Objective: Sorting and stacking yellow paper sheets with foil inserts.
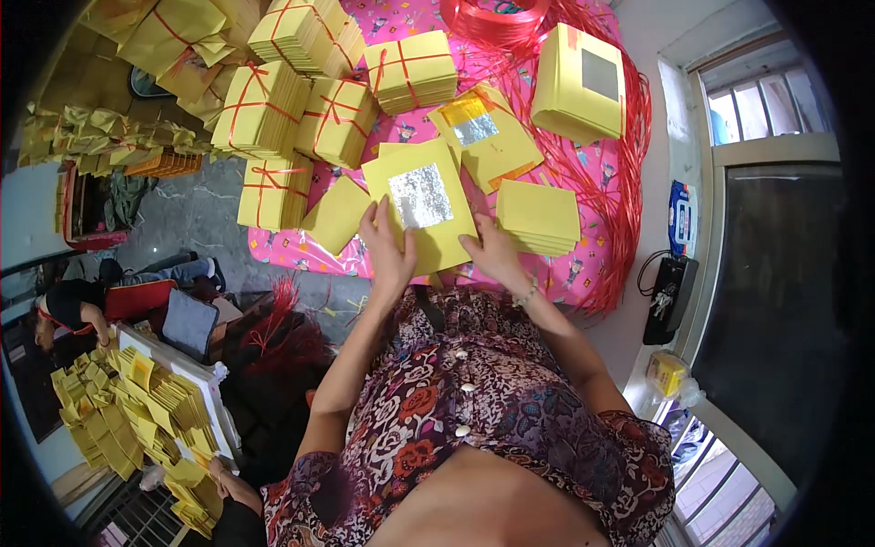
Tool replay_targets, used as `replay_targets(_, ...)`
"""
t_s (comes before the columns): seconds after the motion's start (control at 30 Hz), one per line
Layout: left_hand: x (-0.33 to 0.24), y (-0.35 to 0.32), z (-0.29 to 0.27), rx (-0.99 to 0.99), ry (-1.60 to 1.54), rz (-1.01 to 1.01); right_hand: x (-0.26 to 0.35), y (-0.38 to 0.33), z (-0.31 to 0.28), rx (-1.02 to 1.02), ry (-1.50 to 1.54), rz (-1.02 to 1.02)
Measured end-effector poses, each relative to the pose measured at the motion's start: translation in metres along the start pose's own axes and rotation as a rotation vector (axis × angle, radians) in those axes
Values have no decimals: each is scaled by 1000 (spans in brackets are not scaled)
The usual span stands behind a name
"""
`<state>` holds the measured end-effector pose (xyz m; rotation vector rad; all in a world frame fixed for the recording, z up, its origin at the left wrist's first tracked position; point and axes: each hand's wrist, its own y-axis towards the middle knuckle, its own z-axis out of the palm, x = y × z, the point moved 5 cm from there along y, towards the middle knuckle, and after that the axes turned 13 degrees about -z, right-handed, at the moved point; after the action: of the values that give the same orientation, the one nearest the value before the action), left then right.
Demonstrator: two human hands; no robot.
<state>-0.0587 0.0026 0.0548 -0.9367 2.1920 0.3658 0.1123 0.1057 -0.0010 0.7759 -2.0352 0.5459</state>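
Observation:
In front of me a stack of yellow joss paper (440,244) lies over the pink cloth, its top sheet bearing a silver foil square. My left hand (390,248) grips the stack's near left edge, thumb on the top face. At the lower right edge, my right hand (498,252) pinches it with the thumb over the paper; some of its fingers are hidden. A plain yellow pile (538,210) sits just right of that hand. Left of the stack rests a smaller yellow packet (337,217). Behind it lie fanned sheets (501,150) with orange and silver patches.
Several tied yellow bundles (415,71) stand at the far left of the pink cloth (583,169). Red ribbon strands (633,164) run down its right edge. A tall yellow stack (558,87) stands far right. Other people work at lower left, beside a paper-covered table (214,401).

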Motion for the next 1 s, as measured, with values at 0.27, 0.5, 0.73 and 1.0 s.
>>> replay_targets(0.27,41,-22,7,66,-134,-115,9,-1,6,41,-82,100)
replay_targets(0.5,87,-13,16,-80,-551,-344,25,-6,13,-152,142,-61)
replay_targets(0.73,103,-15,17,-13,-830,-560,36,17,-57,-308,683,-232)
replay_targets(1.0,93,-15,16,18,-626,-342,-54,74,-184,-696,771,-89)
